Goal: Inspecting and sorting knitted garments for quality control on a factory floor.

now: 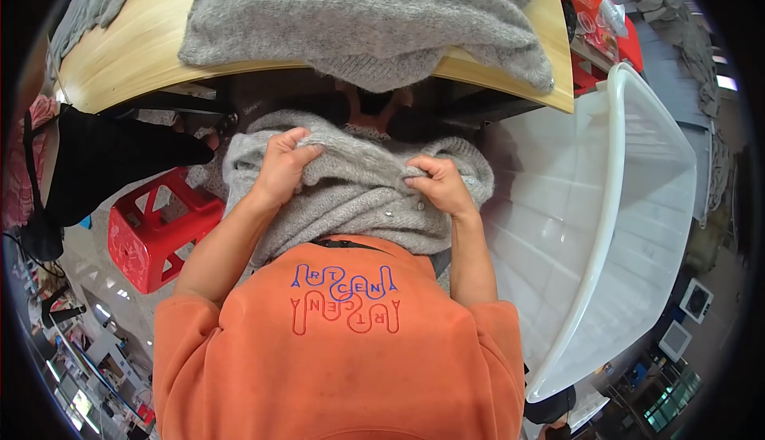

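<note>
A fuzzy grey knitted garment (358,201) lies bunched in folds across my lap. My left hand (284,165) is closed on its upper edge, thumb toward the middle. My right hand (440,185) pinches the same edge farther right, so a band of knit stretches between the two. A few small shiny specks show on the fabric below my right hand. How much cloth is tucked behind my fingers is hidden. Beyond my lap, more grey knitwear (358,22) lies piled on the wooden table (131,42), partly hanging over its near edge.
On the left stand a red plastic stool (163,229) and a person in black trousers (119,157). A large white plastic bin (558,225) rises close by my right arm. Red stools and clutter (594,26) are at the far right, near more grey cloth (669,10).
</note>
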The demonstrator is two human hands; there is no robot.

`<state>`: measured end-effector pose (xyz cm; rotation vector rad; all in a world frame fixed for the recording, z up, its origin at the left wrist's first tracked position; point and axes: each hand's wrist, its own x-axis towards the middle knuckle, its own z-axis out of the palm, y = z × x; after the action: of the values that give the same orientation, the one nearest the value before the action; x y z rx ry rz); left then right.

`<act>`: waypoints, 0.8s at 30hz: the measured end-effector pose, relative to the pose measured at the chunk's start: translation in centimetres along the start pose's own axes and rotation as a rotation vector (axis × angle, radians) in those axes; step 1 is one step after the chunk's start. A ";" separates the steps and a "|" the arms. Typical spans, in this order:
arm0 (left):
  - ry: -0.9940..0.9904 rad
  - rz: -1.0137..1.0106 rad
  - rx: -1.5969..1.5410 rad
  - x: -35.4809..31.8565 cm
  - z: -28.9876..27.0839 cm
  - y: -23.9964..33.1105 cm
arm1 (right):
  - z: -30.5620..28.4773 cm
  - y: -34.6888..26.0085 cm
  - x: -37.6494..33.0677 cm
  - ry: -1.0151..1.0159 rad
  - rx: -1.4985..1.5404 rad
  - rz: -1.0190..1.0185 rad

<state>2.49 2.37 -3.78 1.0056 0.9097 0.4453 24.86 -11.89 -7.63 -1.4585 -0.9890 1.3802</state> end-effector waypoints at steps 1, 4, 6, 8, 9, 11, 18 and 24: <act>0.057 0.055 0.370 0.1 -0.1 -0.1 | 0.4 -0.2 0.2 0.033 0.035 -0.001; 0.018 0.683 1.033 -0.5 2.1 1.2 | 1.6 -1.7 -0.2 0.048 -0.003 0.004; -0.156 0.880 0.994 -0.5 5.2 2.6 | 2.2 -2.6 -0.5 0.014 -0.038 -0.056; -0.292 0.685 0.914 0.3 6.3 1.0 | 2.7 -4.9 -0.9 0.017 0.041 -0.099; -0.420 0.490 0.826 0.5 6.4 0.4 | 2.8 -5.1 -0.7 0.028 0.136 -0.134; -0.377 0.365 0.870 0.6 6.7 0.4 | 2.5 -3.9 -0.8 0.099 0.133 -0.076; -0.220 0.291 0.607 -0.7 6.3 -1.8 | 3.9 -1.8 -0.3 0.240 -0.146 -0.193; -0.164 0.235 0.517 -1.1 4.8 -2.0 | 5.0 -3.9 -0.7 0.238 -0.284 -0.344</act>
<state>5.63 -1.90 -3.99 1.6089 0.7761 0.3207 19.90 -10.98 -3.70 -1.5276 -1.2462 0.8242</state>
